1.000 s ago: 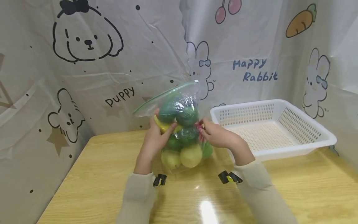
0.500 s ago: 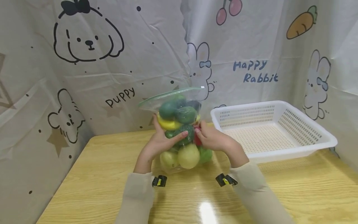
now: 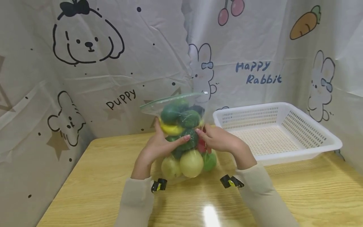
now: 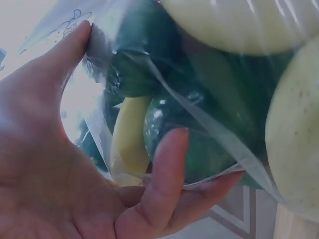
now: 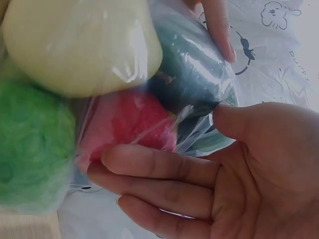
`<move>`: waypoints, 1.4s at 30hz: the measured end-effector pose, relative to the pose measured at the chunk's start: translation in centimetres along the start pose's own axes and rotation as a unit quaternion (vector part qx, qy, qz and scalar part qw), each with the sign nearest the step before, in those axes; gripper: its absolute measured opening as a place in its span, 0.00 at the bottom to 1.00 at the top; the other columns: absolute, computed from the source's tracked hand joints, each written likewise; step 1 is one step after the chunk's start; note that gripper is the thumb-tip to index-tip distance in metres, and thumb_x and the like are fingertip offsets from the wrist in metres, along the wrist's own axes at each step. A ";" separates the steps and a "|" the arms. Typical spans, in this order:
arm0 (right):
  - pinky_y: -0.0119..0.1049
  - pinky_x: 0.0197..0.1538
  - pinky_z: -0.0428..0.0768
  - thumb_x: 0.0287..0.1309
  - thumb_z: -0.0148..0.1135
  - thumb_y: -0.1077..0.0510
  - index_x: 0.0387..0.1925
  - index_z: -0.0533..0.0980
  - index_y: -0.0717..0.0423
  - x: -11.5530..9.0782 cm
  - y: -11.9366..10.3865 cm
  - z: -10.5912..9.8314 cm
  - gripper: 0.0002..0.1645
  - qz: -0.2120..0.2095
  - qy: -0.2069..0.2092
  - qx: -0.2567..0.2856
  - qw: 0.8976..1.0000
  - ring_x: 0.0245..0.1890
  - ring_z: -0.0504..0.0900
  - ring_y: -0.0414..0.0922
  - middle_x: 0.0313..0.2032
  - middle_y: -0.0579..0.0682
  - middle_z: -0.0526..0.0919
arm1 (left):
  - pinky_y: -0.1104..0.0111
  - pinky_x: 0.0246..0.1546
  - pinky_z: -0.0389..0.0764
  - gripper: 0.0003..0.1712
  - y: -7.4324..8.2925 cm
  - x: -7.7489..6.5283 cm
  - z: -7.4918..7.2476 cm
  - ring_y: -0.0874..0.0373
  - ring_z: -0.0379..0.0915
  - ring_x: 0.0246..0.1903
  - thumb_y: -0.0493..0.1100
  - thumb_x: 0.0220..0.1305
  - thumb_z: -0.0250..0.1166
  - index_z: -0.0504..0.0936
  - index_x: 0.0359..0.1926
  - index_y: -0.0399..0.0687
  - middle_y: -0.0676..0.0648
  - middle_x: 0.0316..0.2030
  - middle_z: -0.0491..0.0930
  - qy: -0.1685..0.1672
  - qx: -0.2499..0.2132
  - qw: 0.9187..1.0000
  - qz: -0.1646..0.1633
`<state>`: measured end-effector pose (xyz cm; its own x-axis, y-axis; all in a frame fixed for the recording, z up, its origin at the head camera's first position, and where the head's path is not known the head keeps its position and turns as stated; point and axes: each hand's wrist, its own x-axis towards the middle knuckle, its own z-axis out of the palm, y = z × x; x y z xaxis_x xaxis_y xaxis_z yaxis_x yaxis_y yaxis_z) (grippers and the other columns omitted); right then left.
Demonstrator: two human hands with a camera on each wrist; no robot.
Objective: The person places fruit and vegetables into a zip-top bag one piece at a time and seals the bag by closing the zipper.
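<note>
A clear zip bag (image 3: 188, 118) with a green top strip stands on the table, filled with fruit. Through the film show dark green oval fruits (image 3: 170, 114), a curved yellow fruit (image 3: 170, 128) and two pale yellow round ones (image 3: 192, 164). A red fruit (image 5: 127, 122) and a bright green lumpy one (image 5: 32, 144) sit at its right side. My left hand (image 3: 158, 145) grips the bag's left side, thumb across the front. On the opposite side my right hand (image 3: 219, 138) holds it, thumb in front and fingers along the red fruit.
A white slotted plastic basket (image 3: 276, 155) stands to the right on the wooden table (image 3: 102, 183). Behind the table hangs a pale sheet (image 3: 158, 53) printed with cartoon animals. Black straps (image 3: 231, 182) show at both wrists.
The bag's top strip has dropped lower and shifted slightly right. My left thumb has slid down across the bag's front. The right hand stays at the right side; the basket has not moved.
</note>
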<state>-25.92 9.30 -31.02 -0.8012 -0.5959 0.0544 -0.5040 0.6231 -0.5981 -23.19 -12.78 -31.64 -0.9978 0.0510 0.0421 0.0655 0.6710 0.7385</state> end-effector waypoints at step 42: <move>0.38 0.25 0.84 0.48 0.67 0.54 0.73 0.32 0.45 -1.1 -0.8 1.1 0.65 0.033 -0.145 0.032 0.988 0.35 0.79 0.48 0.74 0.59 0.41 | 0.33 0.63 0.50 0.66 1.0 -1.8 0.1 0.23 0.30 0.65 0.69 0.50 0.61 0.28 0.72 0.49 0.30 0.72 0.29 -0.188 0.173 0.966 0.043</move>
<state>-24.27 8.91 -31.52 -0.7009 -0.6811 -0.2116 -0.4259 0.6377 -0.6419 -21.31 -12.19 -31.04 -0.9188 0.3392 -0.2020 0.2123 0.8559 0.4716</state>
